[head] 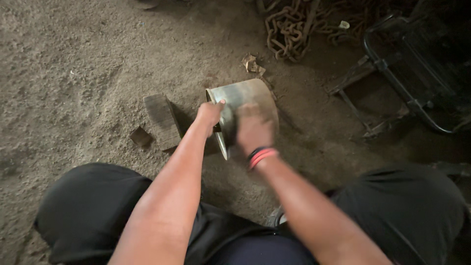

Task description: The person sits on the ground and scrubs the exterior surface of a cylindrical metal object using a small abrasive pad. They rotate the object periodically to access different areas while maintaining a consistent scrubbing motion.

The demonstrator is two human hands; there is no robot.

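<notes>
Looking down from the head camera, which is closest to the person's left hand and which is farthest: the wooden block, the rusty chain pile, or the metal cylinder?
1. Metal cylinder: the left hand grips its open rim.
2. Wooden block: on the dirt floor just left of that hand.
3. Rusty chain pile: far off at the top of the view, beyond the cylinder.

Both arms reach forward and down from bent knees. The left hand (pixel 210 114) curls its fingers (pixel 219 104) over an edge, wrist straight. Just right of that grip, the right hand (pixel 253 128) presses flat, blurred, knuckles up, with bands at its wrist.
</notes>
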